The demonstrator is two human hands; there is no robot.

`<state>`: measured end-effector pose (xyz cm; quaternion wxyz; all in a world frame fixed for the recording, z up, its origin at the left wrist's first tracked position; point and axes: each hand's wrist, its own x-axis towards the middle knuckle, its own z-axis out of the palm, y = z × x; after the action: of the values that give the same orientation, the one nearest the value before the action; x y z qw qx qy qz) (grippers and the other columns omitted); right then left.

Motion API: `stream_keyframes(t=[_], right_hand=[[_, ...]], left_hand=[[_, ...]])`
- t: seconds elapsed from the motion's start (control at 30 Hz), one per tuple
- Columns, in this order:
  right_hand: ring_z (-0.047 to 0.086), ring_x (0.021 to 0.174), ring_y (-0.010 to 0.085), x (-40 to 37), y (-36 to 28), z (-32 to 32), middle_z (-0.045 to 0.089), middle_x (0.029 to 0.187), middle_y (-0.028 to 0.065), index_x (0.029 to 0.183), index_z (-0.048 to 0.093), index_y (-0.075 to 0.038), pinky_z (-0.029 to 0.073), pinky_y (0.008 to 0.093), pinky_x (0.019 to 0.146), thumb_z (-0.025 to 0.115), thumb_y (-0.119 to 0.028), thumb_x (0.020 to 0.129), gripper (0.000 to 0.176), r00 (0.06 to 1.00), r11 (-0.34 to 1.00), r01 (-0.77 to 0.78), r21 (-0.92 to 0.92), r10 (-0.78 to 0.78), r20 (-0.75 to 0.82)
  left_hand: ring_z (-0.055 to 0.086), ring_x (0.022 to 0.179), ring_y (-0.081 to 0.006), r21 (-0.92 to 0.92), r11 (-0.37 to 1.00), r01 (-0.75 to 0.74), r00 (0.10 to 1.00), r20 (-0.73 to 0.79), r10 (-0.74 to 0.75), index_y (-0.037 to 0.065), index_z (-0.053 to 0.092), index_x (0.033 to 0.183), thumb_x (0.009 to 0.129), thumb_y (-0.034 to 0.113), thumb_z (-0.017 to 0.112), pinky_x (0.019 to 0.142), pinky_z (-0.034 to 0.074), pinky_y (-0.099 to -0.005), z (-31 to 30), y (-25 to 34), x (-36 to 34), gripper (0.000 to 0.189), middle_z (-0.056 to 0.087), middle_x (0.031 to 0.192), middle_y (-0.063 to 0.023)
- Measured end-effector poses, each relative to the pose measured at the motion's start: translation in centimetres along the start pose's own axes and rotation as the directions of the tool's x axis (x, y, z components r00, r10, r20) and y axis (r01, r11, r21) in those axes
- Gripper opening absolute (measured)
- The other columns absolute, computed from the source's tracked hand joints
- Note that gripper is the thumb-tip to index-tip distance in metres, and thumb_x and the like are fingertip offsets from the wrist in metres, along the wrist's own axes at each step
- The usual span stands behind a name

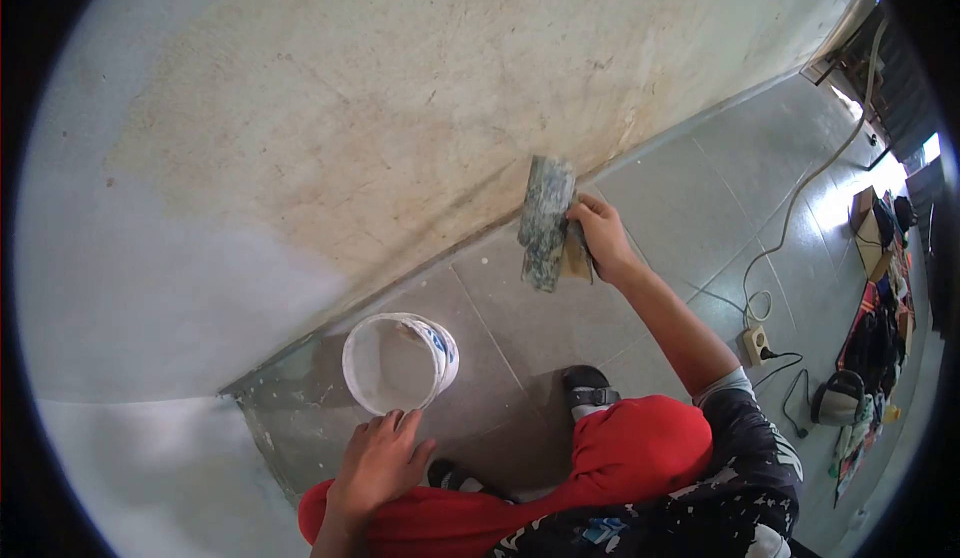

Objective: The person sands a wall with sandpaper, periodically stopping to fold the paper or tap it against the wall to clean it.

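Putty blade (547,220) held out over the floor, close to the wall

It is a broad, flat, roughly rectangular blade, mottled grey-green and smeared, with an uneven lower part and a tan piece (575,259) showing at its side. Its long axis runs nearly up and down in the head view, leaning slightly, its upper end towards the stained beige-and-white wall (400,108) and its lower end towards the person's legs.

The right hand (603,238) grips it from the side, thumb and fingers closed at its edge; the blade extends beyond the fingertips, to their left in the view.

Beyond it, a round white bucket (392,366) with blue print and a whitish interior sits on smooth grey floor tiles (500,308). The left hand (385,453) is empty, fingers loosely bent and slightly apart near the bucket's rim; whether they touch it, I cannot tell.

Red trouser legs (640,448) bend below. Farther off lie a pale socket block (757,344) with dark cords and a jumble of cloth (877,343).
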<state>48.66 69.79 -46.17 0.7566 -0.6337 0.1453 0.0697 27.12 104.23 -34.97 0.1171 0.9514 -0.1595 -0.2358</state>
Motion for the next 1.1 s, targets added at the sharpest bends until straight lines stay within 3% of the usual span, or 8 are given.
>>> stream_keyframes(t=[0.07, 0.3, 0.5, 0.6, 0.67, 0.77, 0.87, 1.1], right_hand=[[0.061, 0.081, 0.0135, -0.6, 1.2, 0.4, 0.065, 0.098, 0.0078, 0.118, 0.061, 0.005, 0.049, 0.0278, 0.075, 0.05, -0.012, 0.096, 0.029, 0.99, 0.983, -0.138, 0.117, 0.133, 0.052], [0.064, 0.091, 0.0161, -0.1, 4.2, 0.4, 0.065, 0.103, 0.0097, 0.119, 0.061, 0.003, 0.052, 0.0329, 0.085, 0.05, -0.02, 0.1, 0.032, 0.972, 0.978, -0.208, 0.019, 0.205, 0.113], [0.064, 0.101, 0.0205, -2.0, 2.5, 2.3, 0.065, 0.105, 0.0132, 0.128, 0.055, 0.004, 0.05, 0.0357, 0.093, 0.04, -0.044, 0.107, 0.054, 0.921, 0.933, -0.345, 0.105, 0.315, 0.229], [0.064, 0.098, 0.0235, -2.2, 3.3, 2.7, 0.065, 0.105, 0.0139, 0.131, 0.052, 0.004, 0.051, 0.038, 0.092, 0.036, -0.037, 0.106, 0.051, 0.885, 0.925, -0.364, 0.108, 0.308, 0.349], [0.064, 0.099, 0.0253, -1.0, 5.8, 2.1, 0.065, 0.107, 0.0144, 0.134, 0.05, 0.006, 0.05, 0.0394, 0.092, 0.042, -0.022, 0.1, 0.044, 0.795, 0.94, -0.303, 0.157, 0.158, 0.586], [0.064, 0.094, 0.0235, -2.6, 5.4, 3.3, 0.066, 0.104, 0.0139, 0.13, 0.054, 0.008, 0.051, 0.0376, 0.087, 0.051, -0.007, 0.09, 0.043, 0.877, 0.93, -0.352, 0.104, 0.288, 0.385], [0.066, 0.103, 0.0228, -1.3, 7.3, 2.3, 0.066, 0.113, 0.0145, 0.131, 0.052, 0.008, 0.052, 0.0364, 0.092, 0.059, 0.004, 0.086, 0.045, 0.807, 0.951, -0.305, -0.044, 0.283, 0.519], [0.071, 0.094, 0.0232, -2.4, 6.8, 2.7, 0.071, 0.109, 0.0155, 0.121, 0.059, 0.01, 0.056, 0.0354, 0.088, 0.067, 0.003, 0.086, 0.036, 0.816, 0.926, -0.366, 0.095, 0.27, 0.512]], left_hand=[[0.065, 0.099, -0.0382, 0.012, 1.0, 0.016, 1.0, 0.015, -0.016, 0.001, 0.058, 0.121, 0.093, 0.032, 0.064, 0.087, 0.051, -0.0483, 0.1, 0.1, 0.1, 0.042, 0.066, 0.111, -0.0194], [0.062, 0.11, -0.0392, 0.006, 0.998, 0.064, 0.993, 0.095, -0.064, 0.003, 0.057, 0.129, 0.094, 0.03, 0.064, 0.094, 0.05, -0.0472, -0.2, 0.5, 1.0, 0.045, 0.063, 0.123, -0.0201], [0.062, 0.111, -0.0393, -0.001, 0.999, 0.054, 0.992, 0.118, -0.053, 0.002, 0.057, 0.126, 0.094, 0.03, 0.063, 0.094, 0.05, -0.0471, 0.2, 0.6, 1.6, 0.043, 0.063, 0.123, -0.0213], [0.062, 0.111, -0.0393, -0.001, 0.999, 0.05, 0.992, 0.117, -0.049, 0.002, 0.057, 0.126, 0.095, 0.031, 0.063, 0.096, 0.05, -0.0471, 0.1, 0.9, 1.9, 0.043, 0.063, 0.123, -0.0212], [0.062, 0.111, -0.0393, 0.004, 0.998, 0.059, 0.989, 0.139, -0.059, 0.002, 0.057, 0.126, 0.095, 0.031, 0.062, 0.096, 0.049, -0.0471, 0.0, 1.1, 2.0, 0.043, 0.063, 0.123, -0.021], [0.062, 0.112, -0.0391, 0.021, 0.998, 0.056, 0.986, 0.155, -0.059, 0.002, 0.057, 0.127, 0.096, 0.032, 0.061, 0.098, 0.049, -0.0471, 0.1, 1.4, 2.0, 0.043, 0.063, 0.123, -0.0207], [0.062, 0.113, -0.0391, 0.025, 0.998, 0.064, 0.984, 0.165, -0.067, 0.002, 0.057, 0.128, 0.096, 0.032, 0.061, 0.098, 0.048, -0.0471, 0.2, 1.5, 1.8, 0.044, 0.063, 0.124, -0.0205], [0.061, 0.115, -0.0384, 0.03, 0.998, 0.053, 0.985, 0.163, -0.057, 0.001, 0.057, 0.128, 0.096, 0.032, 0.061, 0.099, 0.048, -0.0467, 0.0, 1.5, 1.8, 0.044, 0.062, 0.125, -0.0211]])
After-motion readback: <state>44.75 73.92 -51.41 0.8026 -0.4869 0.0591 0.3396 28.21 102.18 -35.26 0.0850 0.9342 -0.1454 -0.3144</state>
